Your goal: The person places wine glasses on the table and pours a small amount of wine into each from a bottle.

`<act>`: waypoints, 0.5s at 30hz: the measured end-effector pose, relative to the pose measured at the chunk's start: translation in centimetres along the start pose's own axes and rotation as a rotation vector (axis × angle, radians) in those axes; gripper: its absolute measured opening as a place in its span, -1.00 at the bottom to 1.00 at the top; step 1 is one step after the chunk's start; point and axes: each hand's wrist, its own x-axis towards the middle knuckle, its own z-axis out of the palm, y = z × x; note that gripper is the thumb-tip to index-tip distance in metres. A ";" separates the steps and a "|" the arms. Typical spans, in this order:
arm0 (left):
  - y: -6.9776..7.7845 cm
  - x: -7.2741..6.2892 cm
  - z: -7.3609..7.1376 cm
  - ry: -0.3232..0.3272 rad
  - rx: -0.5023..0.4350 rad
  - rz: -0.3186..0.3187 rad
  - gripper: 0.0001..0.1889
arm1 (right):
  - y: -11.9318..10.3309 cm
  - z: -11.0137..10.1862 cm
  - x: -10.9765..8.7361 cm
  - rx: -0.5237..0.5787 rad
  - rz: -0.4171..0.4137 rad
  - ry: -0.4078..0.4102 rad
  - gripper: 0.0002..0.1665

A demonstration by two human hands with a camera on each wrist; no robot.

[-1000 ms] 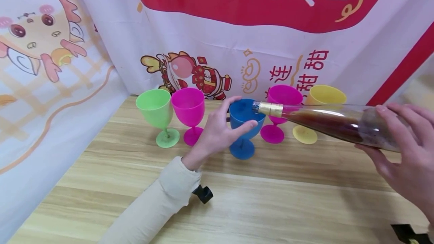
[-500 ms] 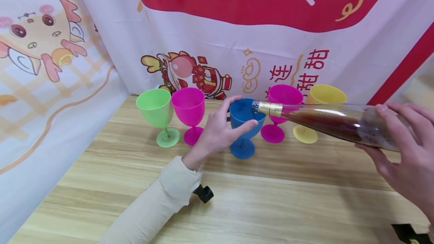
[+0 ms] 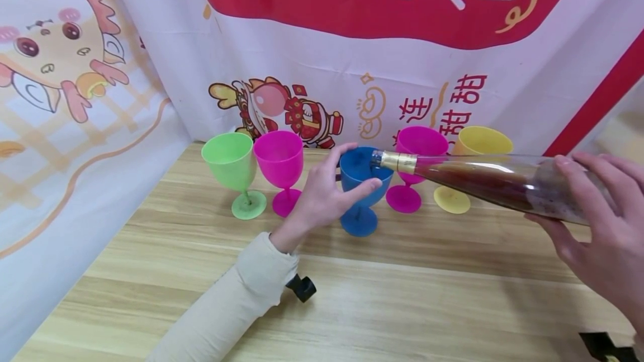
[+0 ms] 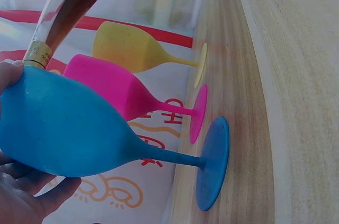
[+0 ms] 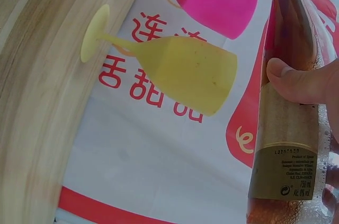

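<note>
My left hand [image 3: 324,191] holds the bowl of a blue goblet [image 4: 74,123], thumb on the near side and fingers around the far side. The goblet stands upright with its foot on the wooden table. My right hand [image 3: 609,217] grips the body of a glass wine bottle [image 3: 483,180], tipped nearly level and holding reddish-brown liquid. Its gold-wrapped neck [image 3: 399,161] points left, with the mouth just inside the blue goblet's rim. In the right wrist view the thumb lies along the bottle by its tan label [image 5: 286,171].
Left of the blue goblet stand a green goblet [image 3: 231,163] and a pink goblet [image 3: 279,161]. Behind the bottle, to the right, are another pink goblet [image 3: 404,198] and a yellow goblet [image 3: 453,200]. A printed cloth [image 3: 312,49] hangs along the table's [image 3: 402,306] back edge.
The bottle's mouth has shifted slightly left, a little further over the blue goblet. My left hand and the goblets look the same.
</note>
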 end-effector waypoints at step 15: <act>0.0 0.0 0.0 -0.001 -0.006 0.001 -0.19 | -0.2 -0.2 0.2 -0.014 -0.007 -0.009 -0.07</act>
